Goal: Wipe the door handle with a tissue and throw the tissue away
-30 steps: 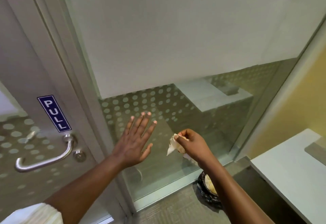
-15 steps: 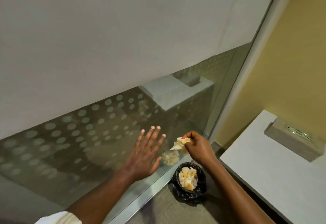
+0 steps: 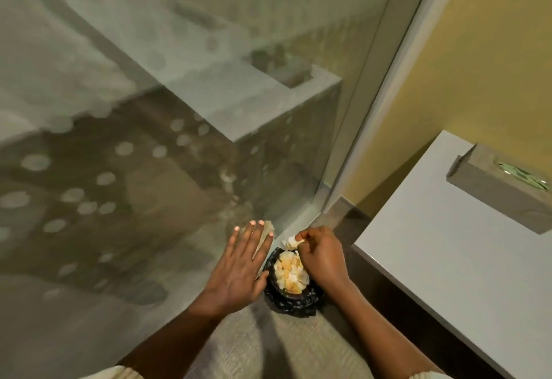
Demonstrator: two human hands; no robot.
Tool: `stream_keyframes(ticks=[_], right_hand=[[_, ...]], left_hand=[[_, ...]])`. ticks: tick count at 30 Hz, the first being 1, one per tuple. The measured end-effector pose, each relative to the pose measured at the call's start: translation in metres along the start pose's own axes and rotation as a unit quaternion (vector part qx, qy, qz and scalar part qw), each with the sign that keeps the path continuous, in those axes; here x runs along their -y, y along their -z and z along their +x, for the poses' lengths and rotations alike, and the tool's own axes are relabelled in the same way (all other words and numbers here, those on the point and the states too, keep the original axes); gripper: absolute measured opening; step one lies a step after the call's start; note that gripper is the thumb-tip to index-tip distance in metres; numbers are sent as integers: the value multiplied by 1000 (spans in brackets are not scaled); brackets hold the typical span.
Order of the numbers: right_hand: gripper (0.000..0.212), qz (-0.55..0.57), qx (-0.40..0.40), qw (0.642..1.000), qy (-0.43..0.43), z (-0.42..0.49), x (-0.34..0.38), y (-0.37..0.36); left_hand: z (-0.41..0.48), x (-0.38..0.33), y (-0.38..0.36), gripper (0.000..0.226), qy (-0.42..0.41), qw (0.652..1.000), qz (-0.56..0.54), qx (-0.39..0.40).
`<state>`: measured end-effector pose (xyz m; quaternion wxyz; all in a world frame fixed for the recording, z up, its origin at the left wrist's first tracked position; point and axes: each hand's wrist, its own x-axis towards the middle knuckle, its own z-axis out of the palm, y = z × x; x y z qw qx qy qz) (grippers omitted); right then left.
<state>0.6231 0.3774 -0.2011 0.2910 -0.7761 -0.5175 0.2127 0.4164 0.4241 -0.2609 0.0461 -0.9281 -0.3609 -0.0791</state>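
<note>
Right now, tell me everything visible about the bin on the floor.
The bin is small and round, lined with a crinkled black plastic bag over its rim. It stands upright on the carpet by the foot of the glass partition, heaped with crumpled pale tissues. The right hand pinches a tissue above its far rim; the left hand hovers flat beside it.
</note>
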Motion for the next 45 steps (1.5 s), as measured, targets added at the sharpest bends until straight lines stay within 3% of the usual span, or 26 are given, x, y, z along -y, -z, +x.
stream_keyframes(ticks=[5,9,13,16,18,19,22,25,27,31,33,38,43,45], right_hand=[[4,-14,2,999,-43,23,-102,-72],[21,-5,25,997,-68,40,-173,-125],[34,-65,64,991,-97,53,-236,-174],[29,-109,128,983,-81,61,-277,-211],[37,-163,156,972,-64,66,-304,-237],[41,-171,156,970,-70,70,-320,-253],[24,-184,134,971,-77,79,-344,-288],[35,-240,126,962,-36,80,-365,-315],[39,-261,160,951,-46,81,-380,-331],[22,-280,208,937,-26,76,-397,-345],[27,-308,232,922,-15,73,-400,-343],[31,-311,203,928,-11,68,-391,-327],[38,-273,167,947,-24,58,-343,-280],[41,-254,155,954,-26,47,-316,-257]], left_hand=[[-1,-19,-107,82,5,1000,-16,20],[-8,-30,-189,81,17,997,-63,36],[-8,-33,-251,81,31,995,-60,77],[-14,-36,-291,78,38,993,-78,84],[-21,-39,-313,75,26,993,-81,86],[-23,-39,-329,73,21,993,-71,93],[-21,-37,-365,73,13,992,-54,115],[-20,-41,-387,73,9,990,-43,133],[-18,-40,-399,73,9,990,-40,138],[-22,-42,-415,73,4,988,-35,148],[-24,-44,-417,74,2,989,-26,147],[-24,-46,-405,73,2,988,-19,156],[-20,-51,-349,73,16,985,-51,164],[-21,-54,-318,73,35,989,-64,129]])
